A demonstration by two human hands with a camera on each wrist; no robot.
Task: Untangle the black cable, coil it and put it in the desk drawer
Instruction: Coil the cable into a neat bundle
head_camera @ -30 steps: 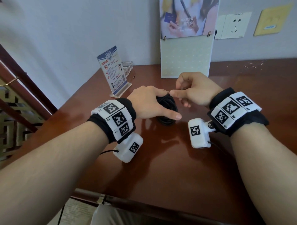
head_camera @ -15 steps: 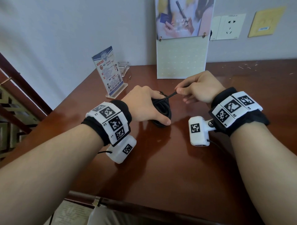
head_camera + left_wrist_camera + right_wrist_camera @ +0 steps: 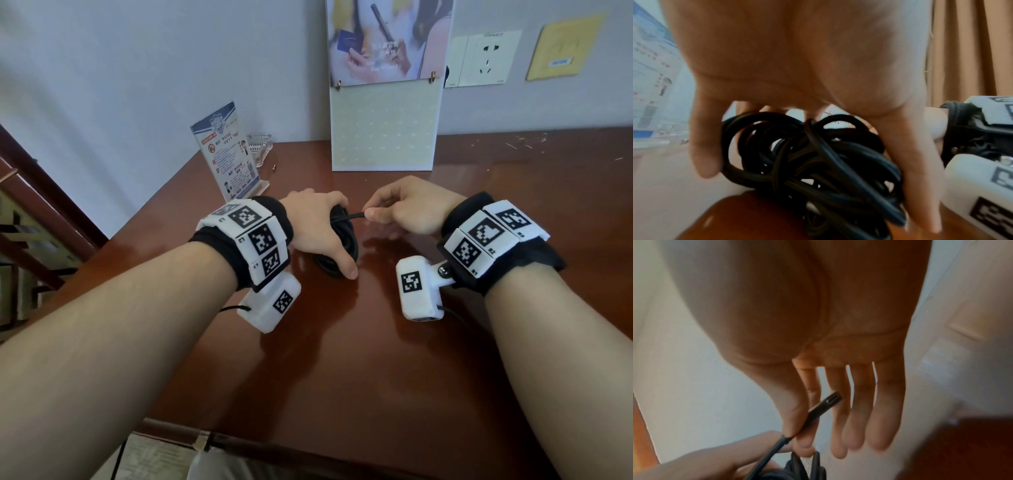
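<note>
A tangled bundle of black cable (image 3: 344, 243) lies on the brown desk (image 3: 394, 359), near its middle. My left hand (image 3: 318, 226) is curled over the bundle and grips it from above; in the left wrist view the loops of cable (image 3: 818, 162) sit between thumb and fingers. My right hand (image 3: 407, 209) pinches the cable's free end (image 3: 354, 216) between thumb and forefinger, just right of the bundle. The right wrist view shows the end's plug (image 3: 824, 404) sticking out past the pinch, with the other fingers straight. No drawer is in view.
A standing blue-and-white sign (image 3: 226, 150) and a small glass dish (image 3: 259, 149) are at the desk's back left. A calendar (image 3: 383, 126) leans on the wall behind the hands. The desk's front edge (image 3: 274, 448) runs close to me.
My right hand has taken hold of the cable end and drawn it out a short way to the right. The left hand has closed over the bundle and both hands have shifted slightly.
</note>
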